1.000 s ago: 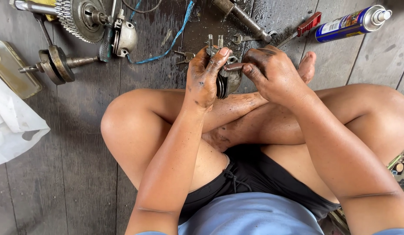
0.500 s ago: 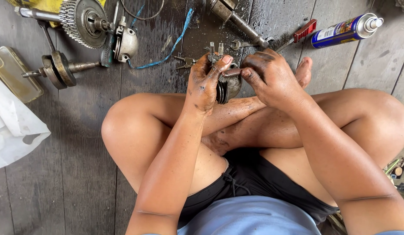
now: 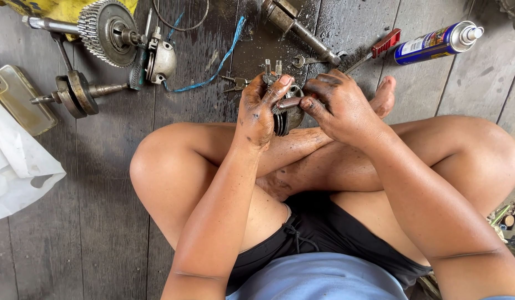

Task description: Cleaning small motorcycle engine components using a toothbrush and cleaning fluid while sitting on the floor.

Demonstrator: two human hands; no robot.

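I sit cross-legged on the plank floor (image 3: pixel 102 183) and hold a small metal engine part (image 3: pixel 288 111) over my shins, just off centre toward twelve o'clock. My left hand (image 3: pixel 260 111) wraps it from the nine o'clock side, fingers curled tight over its top. My right hand (image 3: pixel 338 108) comes in from three o'clock, thumb and forefinger pinched together on the side of the part. Both hands are black with grease.

The part stands with its long axis running roughly six to twelve: two short studs (image 3: pixel 272 68) stick out of its far end and point to twelve, away from me. Its ribbed dark edge shows below my left palm.

Around it on the floor: a spray can (image 3: pixel 435 41) at two o'clock, lying with its nozzle to three; a red-handled screwdriver (image 3: pixel 374 53) beside it; a gear shaft (image 3: pixel 96 25) at eleven; a crankshaft (image 3: pixel 74 94) and a phone (image 3: pixel 21 100) at ten; a blue cord (image 3: pixel 218 64) near twelve.
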